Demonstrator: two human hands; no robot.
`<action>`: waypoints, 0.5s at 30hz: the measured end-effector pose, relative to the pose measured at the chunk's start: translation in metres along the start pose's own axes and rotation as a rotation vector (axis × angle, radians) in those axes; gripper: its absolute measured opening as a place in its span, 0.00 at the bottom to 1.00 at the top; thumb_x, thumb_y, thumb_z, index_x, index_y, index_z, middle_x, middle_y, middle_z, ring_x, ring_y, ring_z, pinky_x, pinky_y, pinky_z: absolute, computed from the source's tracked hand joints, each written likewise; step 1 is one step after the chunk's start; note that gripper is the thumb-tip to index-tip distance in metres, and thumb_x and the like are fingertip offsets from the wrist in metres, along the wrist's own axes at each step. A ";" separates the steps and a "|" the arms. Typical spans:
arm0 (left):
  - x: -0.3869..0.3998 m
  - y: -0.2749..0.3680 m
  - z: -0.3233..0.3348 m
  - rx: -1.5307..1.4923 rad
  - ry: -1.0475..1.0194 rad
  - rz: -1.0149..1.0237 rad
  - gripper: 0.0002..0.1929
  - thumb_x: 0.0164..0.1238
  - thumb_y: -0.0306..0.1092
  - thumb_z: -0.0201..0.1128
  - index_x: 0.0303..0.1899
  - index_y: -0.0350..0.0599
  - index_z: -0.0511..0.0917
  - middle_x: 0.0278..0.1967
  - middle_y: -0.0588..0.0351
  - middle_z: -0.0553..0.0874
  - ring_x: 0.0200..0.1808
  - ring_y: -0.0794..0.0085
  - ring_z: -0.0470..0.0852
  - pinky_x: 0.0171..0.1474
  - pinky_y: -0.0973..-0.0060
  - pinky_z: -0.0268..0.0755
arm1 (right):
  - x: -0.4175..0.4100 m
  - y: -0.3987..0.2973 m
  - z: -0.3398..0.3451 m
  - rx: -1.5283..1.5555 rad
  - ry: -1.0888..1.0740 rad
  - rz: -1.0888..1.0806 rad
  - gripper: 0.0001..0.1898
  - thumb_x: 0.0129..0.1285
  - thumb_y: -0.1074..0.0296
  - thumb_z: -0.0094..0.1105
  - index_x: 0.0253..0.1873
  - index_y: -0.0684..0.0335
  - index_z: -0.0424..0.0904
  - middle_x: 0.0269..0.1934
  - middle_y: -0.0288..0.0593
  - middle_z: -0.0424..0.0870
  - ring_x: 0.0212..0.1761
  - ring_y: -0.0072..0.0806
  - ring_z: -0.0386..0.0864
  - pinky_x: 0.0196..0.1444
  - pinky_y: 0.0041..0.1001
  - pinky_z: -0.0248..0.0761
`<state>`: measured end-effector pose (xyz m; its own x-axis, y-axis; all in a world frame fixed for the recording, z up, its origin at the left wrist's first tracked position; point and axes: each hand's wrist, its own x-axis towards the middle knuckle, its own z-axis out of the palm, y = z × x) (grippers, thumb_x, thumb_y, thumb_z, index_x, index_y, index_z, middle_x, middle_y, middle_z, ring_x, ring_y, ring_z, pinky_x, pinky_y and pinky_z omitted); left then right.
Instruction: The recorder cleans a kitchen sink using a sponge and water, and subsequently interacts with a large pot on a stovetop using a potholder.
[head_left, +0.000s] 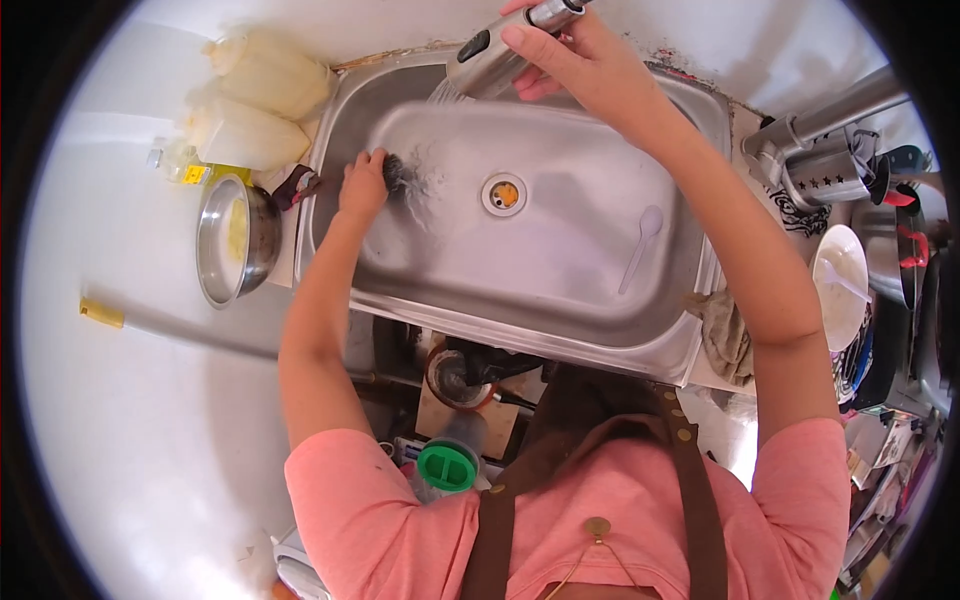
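My right hand grips a metal pull-out faucet sprayer above the far edge of a stainless steel sink. Water streams from the sprayer's head down into the left part of the basin. There my left hand holds a dark scrubber, perhaps steel wool, low over the basin floor with water spreading beside it. An orange bit of something lies in the drain at the middle. A pale plastic spoon lies on the basin floor at the right.
Left of the sink stand a steel bowl, two plastic jugs and a bottle of yellow liquid. On the right are a cloth, a white bowl with a spoon, and a perforated utensil holder. A pan sits below the front rim.
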<state>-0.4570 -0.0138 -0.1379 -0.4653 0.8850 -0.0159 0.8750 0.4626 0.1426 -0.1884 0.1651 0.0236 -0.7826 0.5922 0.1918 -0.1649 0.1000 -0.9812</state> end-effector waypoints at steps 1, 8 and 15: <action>-0.003 -0.010 0.005 0.207 -0.058 0.018 0.18 0.50 0.24 0.57 0.45 0.49 0.70 0.45 0.50 0.72 0.47 0.50 0.72 0.46 0.58 0.69 | -0.001 0.000 0.000 -0.003 0.012 0.007 0.12 0.65 0.61 0.51 0.48 0.60 0.65 0.32 0.36 0.74 0.30 0.17 0.74 0.32 0.18 0.72; -0.030 0.049 0.053 0.380 -0.130 0.104 0.22 0.49 0.30 0.61 0.48 0.39 0.67 0.48 0.42 0.69 0.48 0.50 0.72 0.46 0.56 0.71 | -0.003 0.002 0.001 0.003 0.001 -0.019 0.13 0.64 0.60 0.52 0.47 0.60 0.66 0.31 0.36 0.73 0.30 0.17 0.73 0.31 0.18 0.72; -0.018 0.028 -0.013 0.153 -0.222 -0.016 0.21 0.50 0.30 0.60 0.47 0.37 0.65 0.46 0.35 0.73 0.41 0.46 0.78 0.48 0.57 0.70 | -0.015 -0.014 0.000 0.019 -0.044 0.011 0.13 0.64 0.58 0.52 0.44 0.61 0.67 0.30 0.36 0.74 0.27 0.18 0.74 0.31 0.19 0.73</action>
<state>-0.4261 -0.0172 -0.1211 -0.4531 0.8596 -0.2363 0.8858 0.4640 -0.0108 -0.1746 0.1546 0.0340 -0.8103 0.5570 0.1822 -0.1674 0.0779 -0.9828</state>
